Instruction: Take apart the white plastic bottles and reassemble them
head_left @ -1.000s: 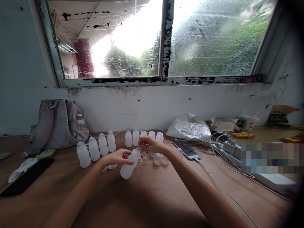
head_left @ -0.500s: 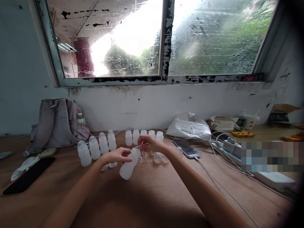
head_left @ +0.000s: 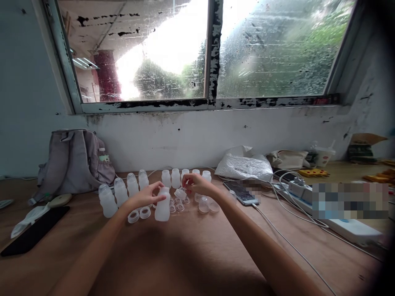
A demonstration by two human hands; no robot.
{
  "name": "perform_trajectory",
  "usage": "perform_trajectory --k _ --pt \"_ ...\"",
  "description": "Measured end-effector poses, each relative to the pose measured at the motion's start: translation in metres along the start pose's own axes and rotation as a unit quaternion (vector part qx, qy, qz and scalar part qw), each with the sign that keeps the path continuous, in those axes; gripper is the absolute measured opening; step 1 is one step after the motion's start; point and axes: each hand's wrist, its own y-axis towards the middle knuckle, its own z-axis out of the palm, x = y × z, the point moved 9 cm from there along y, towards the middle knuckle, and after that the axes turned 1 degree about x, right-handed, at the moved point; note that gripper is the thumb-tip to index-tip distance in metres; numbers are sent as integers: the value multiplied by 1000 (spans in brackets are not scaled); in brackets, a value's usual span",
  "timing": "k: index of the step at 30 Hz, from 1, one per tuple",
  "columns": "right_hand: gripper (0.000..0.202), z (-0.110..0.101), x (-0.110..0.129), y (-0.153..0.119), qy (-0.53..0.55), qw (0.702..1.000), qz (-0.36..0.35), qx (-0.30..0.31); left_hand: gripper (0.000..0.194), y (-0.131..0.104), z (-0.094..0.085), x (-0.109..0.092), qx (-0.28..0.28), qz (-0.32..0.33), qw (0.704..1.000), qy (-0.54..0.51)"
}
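My left hand (head_left: 150, 194) grips a frosted white baby bottle (head_left: 162, 205) near its neck, holding it almost upright. The bottle's top is uncovered. To its right, my right hand (head_left: 195, 183) pinches a translucent bottle-top piece (head_left: 180, 193), partly hidden by the fingers; whether it is a teat or a collar I cannot tell. Below that piece lie several small clear teat-like parts (head_left: 178, 204). Two white collar rings (head_left: 145, 212) rest left of the held bottle. Clear dome caps (head_left: 203, 204) lie beneath my right wrist.
Capped bottles (head_left: 108, 201) stand in a slanting row at left, and uncapped ones (head_left: 175, 178) line the back. A grey backpack (head_left: 75, 160) leans against the wall. At right are a phone (head_left: 240, 192), a silvery bag (head_left: 243, 166), cables and a power strip (head_left: 354, 233).
The bottle has gone from tilted to nearly upright and moved slightly left. My right hand has drawn apart from its mouth, with the translucent piece at its fingertips.
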Motion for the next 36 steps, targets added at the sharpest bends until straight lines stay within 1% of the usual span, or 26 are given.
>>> perform_trajectory --k 1,2,4,6,9,11,14,17,19,21,25,31,34,36 --pt "12 -1 -3 0 -13 1000 12 -2 35 -1 -14 -1 -60 8 997 53" --pt "14 -1 -7 1 -24 999 23 -2 34 -3 -27 -3 -119 14 986 112" --pt "17 -1 -13 2 -50 998 43 1 30 -8 -46 -6 -214 21 951 222" --pt "19 -1 -18 3 -82 995 55 -1 26 -10 -54 -7 -270 31 918 289" --pt "21 1 -24 4 -120 991 64 5 20 -8 -56 -6 -314 48 890 327" --pt "20 6 -29 3 -128 989 75 22 17 -1 -55 -3 -319 46 886 334" --pt "17 16 -38 -1 -131 983 105 68 15 14 -52 6 -299 27 894 334" --pt "16 36 -48 -8 -132 967 156 153 18 29 -52 15 -287 11 897 335" --pt "15 50 -54 -16 -141 945 195 219 20 37 -52 23 -283 -3 899 335" --pt "13 59 -58 -22 -153 927 221 260 19 44 -51 31 -280 -17 899 336" --pt "14 69 -61 -26 -152 912 235 299 18 52 -49 42 -278 -37 898 340" --pt "16 82 -66 -33 -126 888 247 367 17 60 -49 46 -280 -59 897 338" --pt "18 84 -65 -33 -119 888 241 372 18 62 -51 48 -286 -66 897 332" --pt "25 83 -64 -31 -131 892 236 362 21 63 -51 50 -291 -65 897 326"
